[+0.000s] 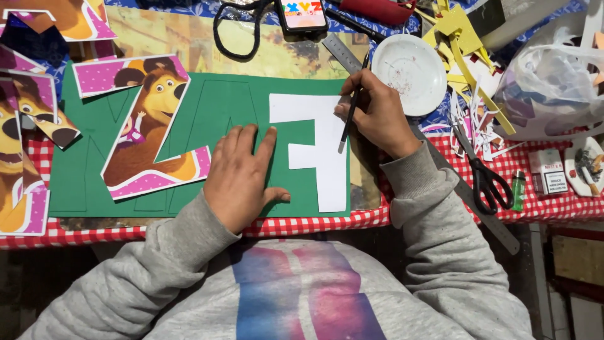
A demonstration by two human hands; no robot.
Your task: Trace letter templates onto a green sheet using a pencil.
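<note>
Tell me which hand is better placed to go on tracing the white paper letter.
Right. The right hand holds the black pencil against the white paper letter template; the left hand lies flat on the green sheet.

Left hand (pixel 242 173) lies flat, fingers spread; right hand (pixel 376 113) curled in a pinch.

a white plate (pixel 409 72) sits beyond the work, a steel ruler (pixel 440 157) running slantwise beside it. black scissors (pixel 484 179) lie on the red checked cloth (pixel 553 204), next to a green lighter (pixel 518 190). yellow paper scraps (pixel 456 38), a phone (pixel 303 15) and a clear plastic bag (pixel 550 82) crowd the far edge.
</note>
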